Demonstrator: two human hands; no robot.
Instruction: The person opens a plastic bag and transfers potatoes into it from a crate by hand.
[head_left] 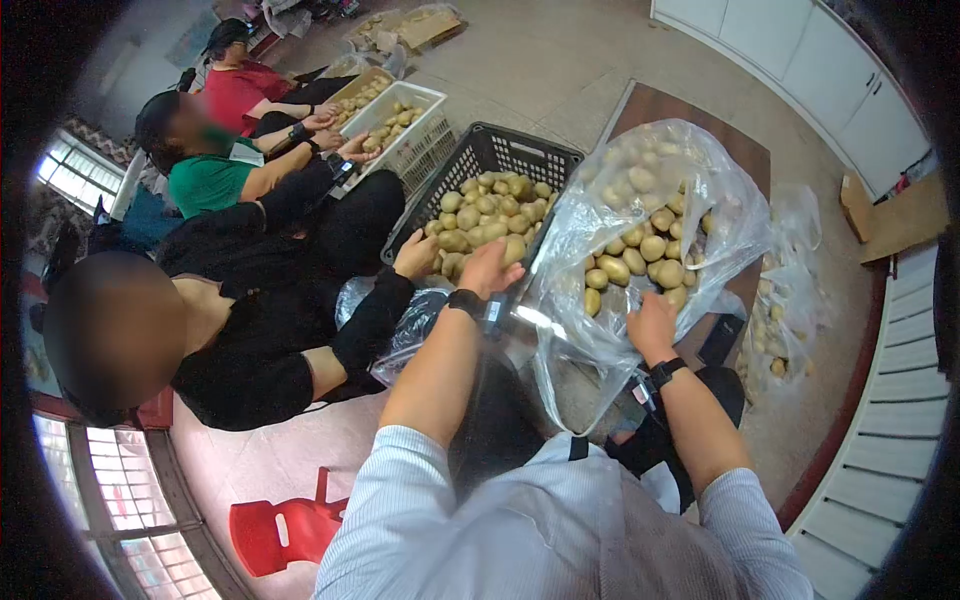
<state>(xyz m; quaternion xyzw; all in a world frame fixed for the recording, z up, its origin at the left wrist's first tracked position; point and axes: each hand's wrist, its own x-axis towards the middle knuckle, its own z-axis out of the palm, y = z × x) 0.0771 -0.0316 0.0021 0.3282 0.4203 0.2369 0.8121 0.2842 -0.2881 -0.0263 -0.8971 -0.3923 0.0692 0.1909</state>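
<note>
My left hand (488, 270) is over the near end of a black plastic crate (480, 135) of potatoes (485, 212). Its thumb and fingers are apart, close beside a potato (515, 248). At the mouth of a large clear plastic bag (560, 270), my right hand (652, 325) reaches in among more potatoes (650, 248) with its fingers curled. What these fingers hold, if anything, is hidden. A co-worker's hand (415, 255) rests at the crate's left edge, beside my left hand.
Two more co-workers sit at the upper left, by a white crate (425, 95) of potatoes. Another clear bag (790, 310) with potatoes lies on the floor at right. Under the large bag is a brown board (740, 135). A red stool (290, 530) stands lower left.
</note>
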